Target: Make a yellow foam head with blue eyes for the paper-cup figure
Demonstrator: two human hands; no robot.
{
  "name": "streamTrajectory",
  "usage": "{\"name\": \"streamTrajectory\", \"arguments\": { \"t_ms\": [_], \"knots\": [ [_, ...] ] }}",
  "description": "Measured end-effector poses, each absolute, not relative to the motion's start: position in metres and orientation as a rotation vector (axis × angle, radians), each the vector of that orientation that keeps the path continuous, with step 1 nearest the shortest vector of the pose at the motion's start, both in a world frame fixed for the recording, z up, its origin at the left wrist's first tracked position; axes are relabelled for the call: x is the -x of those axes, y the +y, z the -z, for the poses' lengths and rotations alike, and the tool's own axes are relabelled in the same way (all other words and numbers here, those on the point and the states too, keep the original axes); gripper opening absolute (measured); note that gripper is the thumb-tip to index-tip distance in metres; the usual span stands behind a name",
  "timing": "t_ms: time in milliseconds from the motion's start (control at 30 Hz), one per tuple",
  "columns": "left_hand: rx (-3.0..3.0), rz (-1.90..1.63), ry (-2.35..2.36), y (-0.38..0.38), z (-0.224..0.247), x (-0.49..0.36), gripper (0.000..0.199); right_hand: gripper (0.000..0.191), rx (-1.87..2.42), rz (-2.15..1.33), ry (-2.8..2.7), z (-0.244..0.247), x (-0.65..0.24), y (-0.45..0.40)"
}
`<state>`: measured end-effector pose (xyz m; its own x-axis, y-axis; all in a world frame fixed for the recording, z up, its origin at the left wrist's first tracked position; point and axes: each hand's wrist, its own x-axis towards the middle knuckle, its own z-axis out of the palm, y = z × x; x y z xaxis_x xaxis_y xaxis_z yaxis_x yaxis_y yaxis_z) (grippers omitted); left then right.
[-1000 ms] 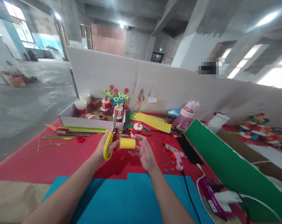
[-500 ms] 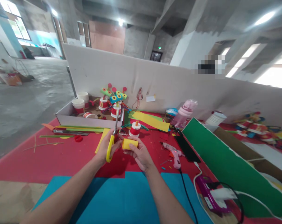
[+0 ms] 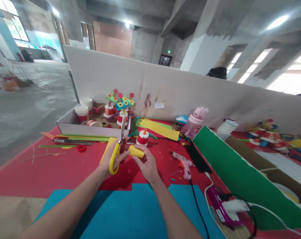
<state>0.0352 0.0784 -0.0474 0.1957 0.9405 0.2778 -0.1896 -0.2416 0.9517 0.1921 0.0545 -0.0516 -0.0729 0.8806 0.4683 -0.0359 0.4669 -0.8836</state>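
Yellow-handled scissors hang in my left hand, blades pointing up and away; its fingertips also reach the left end of a small yellow paper roll. My right hand pinches that roll from its right side, fingers behind and thumb below. Just beyond the roll stands a red-and-white paper cup with spiral green paper arms and an orange spring on top. Under my left wrist lies a yellow paper strip.
At the back left, a white box holds cups and finished cup figures. A pink glue gun, a dark phone and a purple power strip sit on the right, beside a green panel. Blue sheets lie in front.
The yellow roll has tilted, its right end dipping, and my right thumb has shifted from its front to its lower edge. The scissors stay in my left hand.
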Motion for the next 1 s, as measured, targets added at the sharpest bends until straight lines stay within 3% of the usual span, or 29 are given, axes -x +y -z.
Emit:
{"name": "streamTrajectory", "arguments": {
  "t_ms": [100, 200, 567, 1000],
  "knots": [
    [-1.376, -1.352, 0.795, 0.08, 0.046, -0.034, 0.053, 0.042, 0.83, -0.921, -1.288, 0.053, -0.194, 0.058],
    [-1.404, -1.389, 0.811, 0.082, 0.047, -0.033, 0.051, 0.026, 0.959, -0.943, -1.076, 0.055, -0.201, 0.064],
    [-1.912, -1.207, 0.908, 0.075, 0.051, -0.031, 0.043, 0.032, 0.86, -1.589, -0.873, 0.057, -0.202, 0.061],
    [-2.493, -0.669, 1.188, 0.076, 0.04, -0.019, 0.05, 0.024, 0.623, -1.33, -0.431, 0.039, -0.221, 0.071]
  ]
}}
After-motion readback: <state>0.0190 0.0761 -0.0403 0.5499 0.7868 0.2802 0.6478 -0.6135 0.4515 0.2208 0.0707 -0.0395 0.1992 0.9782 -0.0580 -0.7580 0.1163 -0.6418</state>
